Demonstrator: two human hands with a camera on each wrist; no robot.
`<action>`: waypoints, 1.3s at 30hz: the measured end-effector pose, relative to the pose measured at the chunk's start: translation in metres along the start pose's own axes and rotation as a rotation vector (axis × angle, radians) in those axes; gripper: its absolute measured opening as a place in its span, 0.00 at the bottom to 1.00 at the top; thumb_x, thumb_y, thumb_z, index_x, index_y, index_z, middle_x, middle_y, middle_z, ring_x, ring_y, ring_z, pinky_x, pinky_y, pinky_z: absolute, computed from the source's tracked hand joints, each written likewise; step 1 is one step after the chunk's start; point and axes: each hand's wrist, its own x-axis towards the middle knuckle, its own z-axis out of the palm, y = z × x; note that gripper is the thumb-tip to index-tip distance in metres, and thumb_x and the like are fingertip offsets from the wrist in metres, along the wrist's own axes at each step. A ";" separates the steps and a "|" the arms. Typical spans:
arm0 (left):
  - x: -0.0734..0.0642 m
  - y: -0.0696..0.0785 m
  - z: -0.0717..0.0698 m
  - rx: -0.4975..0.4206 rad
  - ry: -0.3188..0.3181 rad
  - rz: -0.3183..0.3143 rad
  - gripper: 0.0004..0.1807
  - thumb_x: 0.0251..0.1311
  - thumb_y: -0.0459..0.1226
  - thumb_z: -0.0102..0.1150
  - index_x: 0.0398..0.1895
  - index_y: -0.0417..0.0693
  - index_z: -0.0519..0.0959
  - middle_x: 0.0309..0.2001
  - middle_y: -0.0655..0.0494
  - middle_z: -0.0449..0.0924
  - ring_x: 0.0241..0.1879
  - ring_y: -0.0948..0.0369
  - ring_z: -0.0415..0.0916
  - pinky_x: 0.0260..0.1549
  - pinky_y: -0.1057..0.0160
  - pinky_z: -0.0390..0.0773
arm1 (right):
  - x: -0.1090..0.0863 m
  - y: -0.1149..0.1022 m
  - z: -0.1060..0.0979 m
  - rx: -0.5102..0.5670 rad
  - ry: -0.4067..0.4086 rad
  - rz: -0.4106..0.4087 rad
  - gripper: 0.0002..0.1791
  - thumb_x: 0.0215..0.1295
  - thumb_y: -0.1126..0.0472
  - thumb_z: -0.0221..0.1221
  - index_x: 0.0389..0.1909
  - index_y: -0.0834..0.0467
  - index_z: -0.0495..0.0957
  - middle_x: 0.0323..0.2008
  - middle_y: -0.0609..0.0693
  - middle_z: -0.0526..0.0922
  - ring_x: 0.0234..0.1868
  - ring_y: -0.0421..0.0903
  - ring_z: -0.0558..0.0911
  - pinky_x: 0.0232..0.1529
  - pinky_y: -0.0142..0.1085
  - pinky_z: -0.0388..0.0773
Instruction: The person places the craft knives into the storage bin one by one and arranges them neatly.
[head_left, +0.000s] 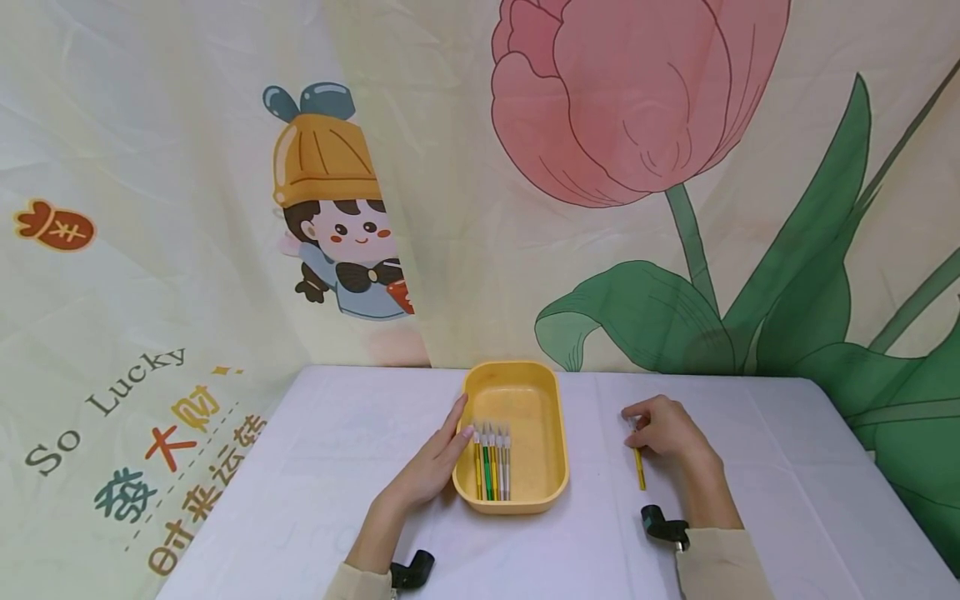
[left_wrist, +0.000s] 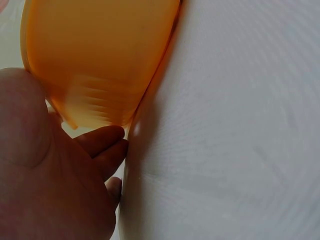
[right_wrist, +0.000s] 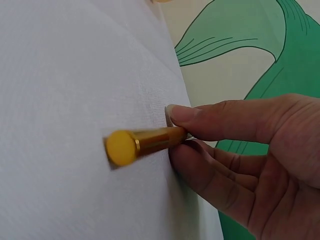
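Note:
My right hand (head_left: 666, 429) pinches a slim yellow pen-shaped tool (head_left: 640, 469) between thumb and fingertips, right of the tray. In the right wrist view, its round yellow end (right_wrist: 121, 148) points toward the camera, while the fingers hide the other end. My left hand (head_left: 427, 462) holds the left wall of a yellow tray (head_left: 551, 495), thumb over the rim and fingers along the outside. Several similar tools (head_left: 492, 471), yellow, green and silvery with pale pointed tips, lie side by side in the tray's left part. The left wrist view shows the tray's outer wall (left_wrist: 100, 55) against the fingers.
The tray stands on a white-covered table (head_left: 592, 550). Behind rises a printed cloth backdrop (head_left: 450, 208) with a tulip and a cartoon figure. Black wrist cameras (head_left: 663, 525) sit on both wrists.

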 end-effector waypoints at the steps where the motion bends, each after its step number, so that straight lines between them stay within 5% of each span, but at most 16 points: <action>1: 0.000 0.000 0.000 0.001 0.000 0.000 0.35 0.82 0.56 0.38 0.85 0.73 0.42 0.84 0.56 0.49 0.82 0.55 0.52 0.81 0.44 0.49 | 0.001 0.000 0.000 -0.002 0.000 0.000 0.24 0.56 0.73 0.72 0.56 0.67 0.84 0.28 0.54 0.78 0.21 0.43 0.80 0.27 0.35 0.82; 20: 0.001 0.000 0.000 0.016 0.000 0.004 0.34 0.82 0.57 0.37 0.85 0.73 0.42 0.85 0.63 0.45 0.84 0.55 0.44 0.81 0.43 0.45 | 0.002 -0.001 0.000 0.047 -0.018 0.090 0.24 0.58 0.72 0.68 0.58 0.66 0.83 0.29 0.54 0.81 0.23 0.46 0.81 0.28 0.36 0.82; 30: 0.001 0.000 0.000 -0.012 -0.010 0.002 0.35 0.83 0.56 0.37 0.86 0.70 0.41 0.85 0.55 0.48 0.83 0.52 0.49 0.81 0.43 0.48 | -0.002 -0.006 -0.003 0.048 -0.015 0.069 0.25 0.59 0.72 0.69 0.59 0.68 0.82 0.30 0.56 0.79 0.24 0.45 0.81 0.29 0.36 0.81; 39: 0.001 -0.001 0.000 -0.009 -0.006 -0.002 0.34 0.82 0.56 0.38 0.85 0.73 0.42 0.84 0.58 0.47 0.83 0.54 0.46 0.81 0.43 0.47 | -0.001 -0.015 -0.004 0.051 0.017 0.018 0.27 0.62 0.73 0.67 0.63 0.68 0.80 0.31 0.56 0.77 0.24 0.46 0.80 0.29 0.35 0.81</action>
